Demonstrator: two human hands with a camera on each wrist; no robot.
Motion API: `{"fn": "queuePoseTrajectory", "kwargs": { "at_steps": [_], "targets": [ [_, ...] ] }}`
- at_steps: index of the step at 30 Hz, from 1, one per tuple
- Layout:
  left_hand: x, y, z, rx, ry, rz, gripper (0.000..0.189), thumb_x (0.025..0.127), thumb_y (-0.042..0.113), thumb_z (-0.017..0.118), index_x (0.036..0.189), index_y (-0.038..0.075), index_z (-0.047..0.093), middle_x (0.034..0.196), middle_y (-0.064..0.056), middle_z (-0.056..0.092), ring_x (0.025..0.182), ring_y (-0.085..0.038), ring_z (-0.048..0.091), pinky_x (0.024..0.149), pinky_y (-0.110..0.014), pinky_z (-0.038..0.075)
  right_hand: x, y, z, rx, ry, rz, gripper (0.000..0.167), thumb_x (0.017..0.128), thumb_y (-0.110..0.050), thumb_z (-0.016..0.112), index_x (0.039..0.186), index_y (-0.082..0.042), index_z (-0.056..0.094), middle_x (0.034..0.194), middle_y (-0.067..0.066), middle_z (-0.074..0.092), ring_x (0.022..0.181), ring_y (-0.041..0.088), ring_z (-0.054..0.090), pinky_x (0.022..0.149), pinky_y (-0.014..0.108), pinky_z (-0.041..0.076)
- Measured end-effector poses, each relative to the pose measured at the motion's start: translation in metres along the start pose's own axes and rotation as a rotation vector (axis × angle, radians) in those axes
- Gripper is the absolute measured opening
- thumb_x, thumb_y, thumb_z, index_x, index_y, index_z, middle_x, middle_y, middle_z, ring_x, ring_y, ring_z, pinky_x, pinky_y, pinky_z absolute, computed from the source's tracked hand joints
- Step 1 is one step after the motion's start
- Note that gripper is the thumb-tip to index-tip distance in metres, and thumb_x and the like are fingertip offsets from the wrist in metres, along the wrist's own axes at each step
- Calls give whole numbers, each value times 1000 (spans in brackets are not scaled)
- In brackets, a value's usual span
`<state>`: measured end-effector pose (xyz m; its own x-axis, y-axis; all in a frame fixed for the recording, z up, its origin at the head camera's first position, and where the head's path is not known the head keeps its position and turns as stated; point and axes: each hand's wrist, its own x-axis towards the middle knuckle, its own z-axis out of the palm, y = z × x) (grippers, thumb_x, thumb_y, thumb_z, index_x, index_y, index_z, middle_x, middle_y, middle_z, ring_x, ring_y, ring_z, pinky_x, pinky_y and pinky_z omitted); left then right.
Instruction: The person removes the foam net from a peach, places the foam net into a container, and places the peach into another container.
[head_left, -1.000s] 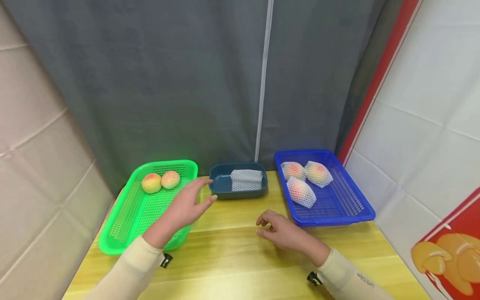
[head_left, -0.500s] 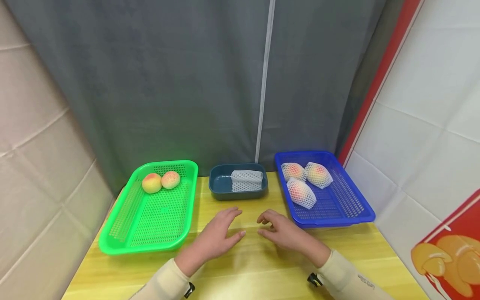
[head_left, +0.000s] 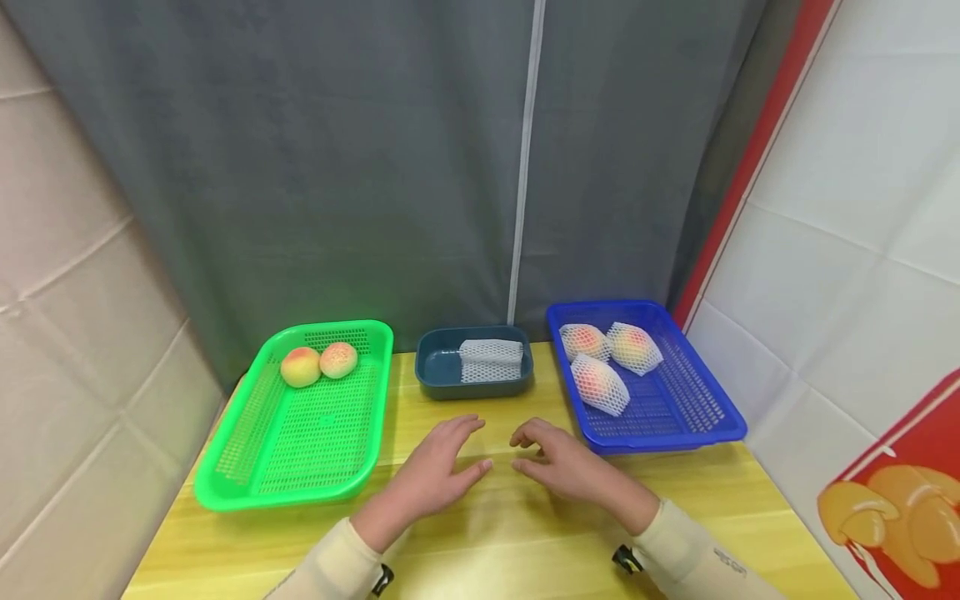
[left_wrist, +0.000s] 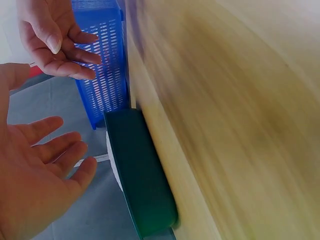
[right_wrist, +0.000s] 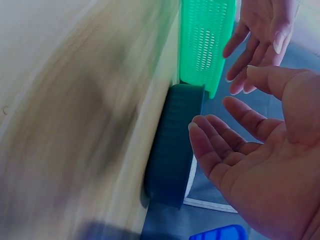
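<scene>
My left hand (head_left: pixel 427 479) and right hand (head_left: pixel 562 467) hang above the table (head_left: pixel 465 550), near each other but apart and holding nothing, the left relaxed with its thumb parted, the right more loosely curved. Two bare peaches (head_left: pixel 300 367) lie at the far end of the green basket (head_left: pixel 315 454) on my left; three netted peaches (head_left: pixel 600 385), probably wrapped for cushioning, cluster in the blue basket (head_left: pixel 682 383) on my right. Between them, the dark tray (head_left: pixel 472 390) holds white nets (head_left: pixel 491 360), likely centred so either hand can reach.
</scene>
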<state>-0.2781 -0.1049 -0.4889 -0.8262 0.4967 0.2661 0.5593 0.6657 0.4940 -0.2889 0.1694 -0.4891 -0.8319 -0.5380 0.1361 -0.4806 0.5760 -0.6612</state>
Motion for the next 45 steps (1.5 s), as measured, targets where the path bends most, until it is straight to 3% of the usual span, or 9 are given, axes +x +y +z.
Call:
{"fn": "queuePoseTrajectory", "kwargs": {
  "at_steps": [6, 12, 16, 22, 27, 32, 36, 39, 45],
  "targets": [
    [12, 5, 0, -13, -1, 29, 64, 108, 44, 70, 158, 7, 56, 163, -14, 56, 151, -38, 50, 124, -58, 42, -5, -6, -16, -31, 26, -18, 26, 110, -27, 72, 131, -11, 69, 131, 4, 70, 118, 28, 70, 97, 50, 62],
    [33, 17, 3, -5, 2, 60, 64, 109, 47, 68, 159, 8, 56, 163, -12, 55, 152, -35, 50, 124, -56, 42, -14, -11, -46, -31, 119, -44, 22, 111, -26, 71, 129, -13, 70, 128, 2, 70, 116, 24, 69, 96, 50, 62],
    [52, 29, 6, -7, -13, 72, 64, 109, 48, 66, 160, 10, 56, 167, -10, 52, 155, -31, 47, 126, -53, 40, -24, -9, -67, -58, 184, -13, 22, 111, -24, 71, 130, -13, 71, 128, -1, 70, 113, 21, 69, 95, 47, 62],
    [77, 44, 19, -23, -23, 135, 63, 110, 46, 66, 160, 9, 56, 166, -10, 53, 155, -29, 47, 127, -48, 40, -41, 4, -91, -45, 256, 51, 25, 111, -26, 71, 132, -12, 71, 132, 8, 70, 120, 30, 70, 99, 52, 61],
    [91, 56, 25, -17, -33, 165, 63, 111, 47, 64, 161, 11, 54, 166, -9, 53, 155, -28, 47, 128, -46, 39, -50, 8, -105, -62, 311, 93, 28, 111, -27, 71, 131, -8, 71, 131, 11, 71, 116, 29, 71, 98, 55, 61],
    [103, 61, 33, -8, -33, 213, 61, 111, 46, 64, 159, 10, 57, 164, -8, 56, 154, -27, 49, 127, -46, 40, -54, 11, -114, -72, 317, 109, 30, 111, -26, 70, 131, -4, 70, 130, 10, 70, 114, 32, 72, 99, 60, 59],
    [119, 65, 46, 52, -58, 282, 58, 112, 46, 63, 157, 10, 59, 161, -7, 59, 152, -27, 51, 127, -43, 40, -55, 15, -121, -93, 325, 121, 29, 111, -26, 70, 129, -3, 71, 128, 8, 71, 116, 33, 72, 100, 60, 59],
    [133, 69, 60, 168, -87, 358, 59, 113, 50, 59, 159, 12, 59, 162, -6, 58, 153, -25, 51, 129, -41, 37, -54, 19, -127, -115, 336, 129, 27, 111, -25, 70, 127, -4, 71, 126, 9, 71, 117, 34, 71, 99, 59, 59],
    [150, 78, 86, 391, -174, 479, 62, 118, 52, 42, 168, 16, 49, 173, -5, 45, 164, -25, 35, 135, -42, 24, -52, 26, -140, -139, 292, 167, 27, 112, -25, 69, 128, -4, 71, 127, 11, 72, 118, 35, 71, 99, 59, 60]
  ]
}}
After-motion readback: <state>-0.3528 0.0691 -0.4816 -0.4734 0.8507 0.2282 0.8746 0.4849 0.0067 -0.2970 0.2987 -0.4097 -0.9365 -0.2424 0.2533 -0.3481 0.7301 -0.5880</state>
